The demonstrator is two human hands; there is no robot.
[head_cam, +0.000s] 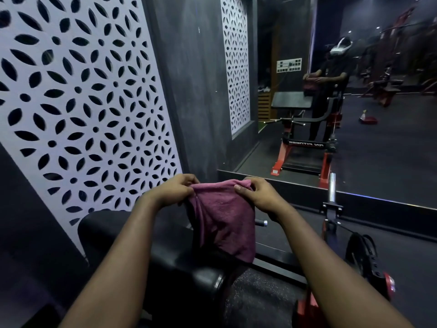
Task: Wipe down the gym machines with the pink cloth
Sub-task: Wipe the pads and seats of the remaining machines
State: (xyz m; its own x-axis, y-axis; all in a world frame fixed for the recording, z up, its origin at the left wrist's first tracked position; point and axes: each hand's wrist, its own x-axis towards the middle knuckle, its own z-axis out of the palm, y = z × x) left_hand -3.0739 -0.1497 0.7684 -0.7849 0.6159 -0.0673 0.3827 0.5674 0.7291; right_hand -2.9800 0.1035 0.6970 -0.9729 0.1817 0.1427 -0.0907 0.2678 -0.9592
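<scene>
**rackrat:** Your forearms reach out over the black pad (165, 245) of the machine. Your left grip (175, 190) and right grip (257, 197) each pinch a top corner of the pink cloth (224, 221), fingers and thumbs curled tight on the fabric.

**mopguy:** Yep, and you hold it up in the air, not pressed on anything. My read: you're just getting the cloth ready, so wiping this machine is all left to do. No telling from the mirror (354, 114) whether the other machines are done.

**rackrat:** Top edge runs side to side between your grips. The long axis hangs straight down, with the bottom corner pointing at the pad, a touch to your right. Can't tell if it brushes the pad.
</scene>
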